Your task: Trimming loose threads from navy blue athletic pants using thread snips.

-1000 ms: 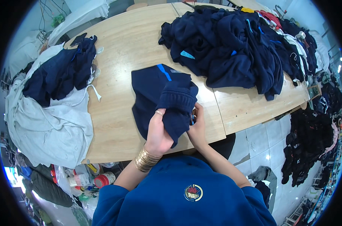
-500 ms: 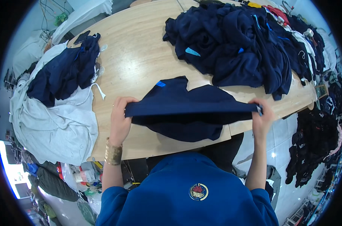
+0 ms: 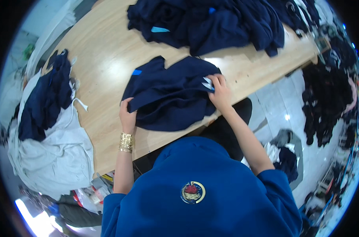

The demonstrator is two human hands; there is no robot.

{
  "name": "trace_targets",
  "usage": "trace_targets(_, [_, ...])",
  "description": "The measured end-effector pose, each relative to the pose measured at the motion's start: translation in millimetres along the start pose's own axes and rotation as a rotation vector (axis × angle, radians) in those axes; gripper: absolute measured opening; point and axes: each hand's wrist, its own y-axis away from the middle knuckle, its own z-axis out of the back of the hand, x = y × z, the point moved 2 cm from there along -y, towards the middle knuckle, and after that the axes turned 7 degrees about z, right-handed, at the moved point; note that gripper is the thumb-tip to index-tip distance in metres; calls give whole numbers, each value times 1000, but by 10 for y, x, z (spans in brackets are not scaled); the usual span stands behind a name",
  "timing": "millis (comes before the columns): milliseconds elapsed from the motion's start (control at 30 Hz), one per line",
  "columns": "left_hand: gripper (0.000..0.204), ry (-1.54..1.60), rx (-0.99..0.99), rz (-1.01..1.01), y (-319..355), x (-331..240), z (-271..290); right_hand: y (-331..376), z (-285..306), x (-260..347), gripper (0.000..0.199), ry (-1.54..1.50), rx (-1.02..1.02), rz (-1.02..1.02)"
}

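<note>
A navy garment (image 3: pixel 167 112) lies creased on the wooden table in front of me, a bright blue tab (image 3: pixel 136 72) at its far left corner. My left hand (image 3: pixel 127 114), with gold bangles at the wrist, is closed on the garment's left edge, thumb on top. At its right side, my right hand (image 3: pixel 220 91) is closed on the cloth next to a small white and blue label (image 3: pixel 208 84). Between the hands the fabric sags in loose folds. Part of each hand's fingertips is hidden by the cloth.
A large heap of navy garments (image 3: pixel 227 27) covers the table's far side. At left, another navy garment (image 3: pixel 49 98) rests on pale grey cloth (image 3: pixel 57 158) hanging over the edge. Dark clothes (image 3: pixel 325 106) lie at right beyond the table's edge (image 3: pixel 274 81).
The stretched garment edge has slackened and come down onto the table. My right hand has moved left, closer to my left hand. The view has shifted.
</note>
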Motion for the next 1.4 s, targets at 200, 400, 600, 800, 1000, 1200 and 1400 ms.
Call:
trace_targets(200, [31,22,-92,-30,-2,241,-51,-48,-63,-43,35,-44,-48,38])
trace_targets(400, [25,-4,-3,-69,-60,216,-58,-22,-91,-128,34,-101,-107,44])
trace_targets(600, [25,-12,120,25,-167,282,97,9,-82,-75,32,-129,-92,55])
trace_targets(800, [47,-138,267,-44,-53,-192,146,-14,-97,-186,31,-253,-86,0])
trace_targets(1000, [58,-505,23,-427,437,-1158,-14,-349,99,-287,37,-352,280,-139])
trace_targets(1200, [45,1160,748,548,731,-1256,-752,-312,546,462,40,-365,25,-32])
trace_targets(1400, [46,1505,413,866,476,-960,-592,164,806,766,45,-276,143,137])
